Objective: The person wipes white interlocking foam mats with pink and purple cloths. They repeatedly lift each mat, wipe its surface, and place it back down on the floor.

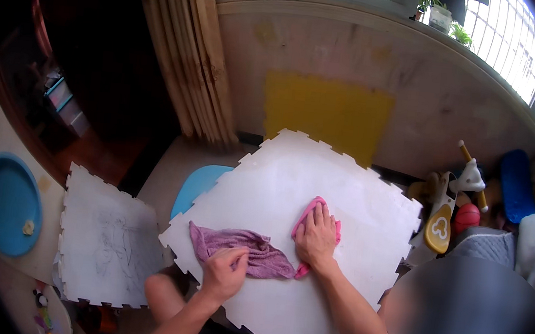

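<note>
A large white foam mat tile with toothed edges lies flat in front of me. My right hand rests on a pink cloth, pressing it to the tile with the fingers stretched out. The cloth shows past both sides of the hand. To its left, a crumpled purple towel is spread across the tile. My left hand is closed in a loose fist over the towel's near edge; whether any towel is inside the fingers is hidden.
Another white tile with dark scribbles stands at the left, beside a blue basin. Part of a light blue seat shows under the big tile. A blurred round shape is close on the right; behind it are a toy scooter and other toys.
</note>
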Demonstrator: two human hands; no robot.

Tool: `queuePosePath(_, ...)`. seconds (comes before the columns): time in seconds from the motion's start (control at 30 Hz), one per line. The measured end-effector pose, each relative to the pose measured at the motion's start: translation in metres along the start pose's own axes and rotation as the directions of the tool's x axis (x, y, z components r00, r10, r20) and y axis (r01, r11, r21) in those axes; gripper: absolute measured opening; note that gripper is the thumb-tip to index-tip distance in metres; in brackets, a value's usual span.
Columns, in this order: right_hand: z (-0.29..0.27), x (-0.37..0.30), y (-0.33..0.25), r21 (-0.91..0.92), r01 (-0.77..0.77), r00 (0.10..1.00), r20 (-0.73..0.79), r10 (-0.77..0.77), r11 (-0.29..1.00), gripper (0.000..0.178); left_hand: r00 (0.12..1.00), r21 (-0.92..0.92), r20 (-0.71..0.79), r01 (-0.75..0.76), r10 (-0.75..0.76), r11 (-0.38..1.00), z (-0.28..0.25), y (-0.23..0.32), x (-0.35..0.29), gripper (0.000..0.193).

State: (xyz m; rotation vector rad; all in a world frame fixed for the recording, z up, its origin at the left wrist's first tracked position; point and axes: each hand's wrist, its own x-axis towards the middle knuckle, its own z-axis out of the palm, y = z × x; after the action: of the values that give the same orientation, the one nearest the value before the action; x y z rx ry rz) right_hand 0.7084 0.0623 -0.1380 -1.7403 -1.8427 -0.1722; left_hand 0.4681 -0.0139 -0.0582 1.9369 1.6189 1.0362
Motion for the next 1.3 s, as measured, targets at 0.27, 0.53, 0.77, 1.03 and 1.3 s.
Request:
queuePosePath(0.27,-0.008,0.000,-0.004,-0.006,-0.017,0.998,0.059,0.018,1.000,0.050,0.896,0.626,0.176,0.218,-0.407,0.749,0.004,-0.078,0.067,0.073)
queuePosePath(0.53,-0.006,0.006,-0.009,-0.037,-0.028,0.988,0.153,0.034,0.999,0.053,0.836,0.401,0.512,-0.437,0.199,0.805,0.100,-0.067,0.161,0.073)
queuePosePath(0.77,-0.011,0.014,-0.007,-0.019,-0.023,0.984,0.178,0.026,1.000,0.051,0.698,0.359,0.712,-0.459,0.079,0.813,-0.016,-0.037,0.021,0.077)
queuePosePath(1.03,-0.009,0.013,-0.006,0.002,-0.049,0.985,0.163,0.048,0.999,0.050,0.827,0.176,0.510,0.167,-0.234,0.970,-0.022,-0.117,0.110,0.056)
queuePosePath(1.3,-0.011,0.011,-0.005,0.006,-0.042,0.985,0.169,0.040,0.999,0.050,0.986,0.636,0.104,0.035,-0.130,0.771,0.006,-0.103,0.082,0.071)
